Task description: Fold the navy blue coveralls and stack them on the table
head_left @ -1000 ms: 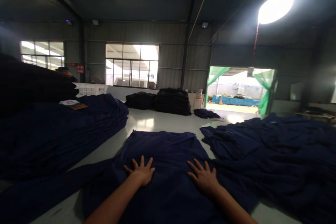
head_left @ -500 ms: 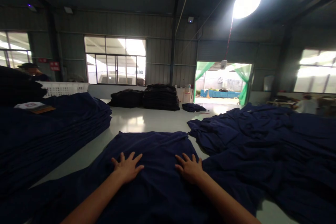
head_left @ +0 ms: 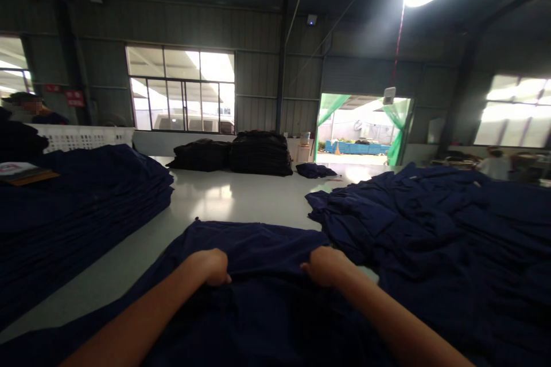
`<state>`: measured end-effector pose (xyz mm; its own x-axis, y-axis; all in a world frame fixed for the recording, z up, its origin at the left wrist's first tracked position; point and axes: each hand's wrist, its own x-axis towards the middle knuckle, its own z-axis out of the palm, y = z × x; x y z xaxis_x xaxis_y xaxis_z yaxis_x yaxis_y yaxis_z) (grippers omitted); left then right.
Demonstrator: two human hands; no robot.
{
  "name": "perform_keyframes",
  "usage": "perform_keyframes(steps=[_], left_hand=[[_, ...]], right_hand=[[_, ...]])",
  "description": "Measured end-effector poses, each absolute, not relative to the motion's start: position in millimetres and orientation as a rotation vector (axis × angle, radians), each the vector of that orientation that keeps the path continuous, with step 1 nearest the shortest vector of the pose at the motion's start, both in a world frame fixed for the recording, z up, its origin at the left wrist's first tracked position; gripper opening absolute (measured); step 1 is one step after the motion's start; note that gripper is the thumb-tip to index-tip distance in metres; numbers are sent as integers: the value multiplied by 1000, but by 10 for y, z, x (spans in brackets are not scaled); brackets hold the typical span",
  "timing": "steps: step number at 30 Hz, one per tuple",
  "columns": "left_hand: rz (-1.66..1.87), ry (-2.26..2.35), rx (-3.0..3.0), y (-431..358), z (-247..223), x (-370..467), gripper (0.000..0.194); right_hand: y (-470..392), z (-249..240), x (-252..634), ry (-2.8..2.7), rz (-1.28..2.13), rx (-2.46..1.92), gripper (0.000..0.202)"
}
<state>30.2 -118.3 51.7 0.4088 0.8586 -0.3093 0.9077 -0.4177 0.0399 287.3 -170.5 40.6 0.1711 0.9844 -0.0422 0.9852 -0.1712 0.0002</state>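
A navy blue garment (head_left: 258, 241) lies spread on the pale table in front of me, its far edge running roughly straight across. My left hand (head_left: 213, 266) is closed on the cloth left of the middle, the fingers curled under and mostly hidden. On the other side my right hand (head_left: 326, 266) grips the same garment near its right edge. Between the two hands the fabric is drawn up into a fold. The near part of the garment is dark and its shape is hard to make out.
A stack of navy garments (head_left: 107, 189) lies at the left, a loose heap of navy garments (head_left: 422, 212) at the right. Black folded stacks (head_left: 260, 153) stand at the table's (head_left: 202, 195) far side. A white basket (head_left: 90, 136) and a person (head_left: 37, 109) are at left back.
Both hands have gone from lying flat with fingers spread to gripping the garment. The cloth between them has lifted into a fold, and its far right corner has shifted right. The view has tilted slightly.
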Motion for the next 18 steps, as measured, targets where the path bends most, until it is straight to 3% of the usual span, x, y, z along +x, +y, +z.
perform_keyframes(steps=[3, 11, 18], left_hand=[[-132, 1621, 2516, -925, 465, 475, 32], [97, 1864, 2351, -360, 150, 631, 60], [214, 1944, 2199, -238, 114, 566, 28]], right_hand=[[-1438, 357, 2898, 2083, 47, 2408, 31], [-866, -8, 3266, 1921, -9, 2603, 58], [-838, -104, 3306, 1971, 93, 2635, 32]])
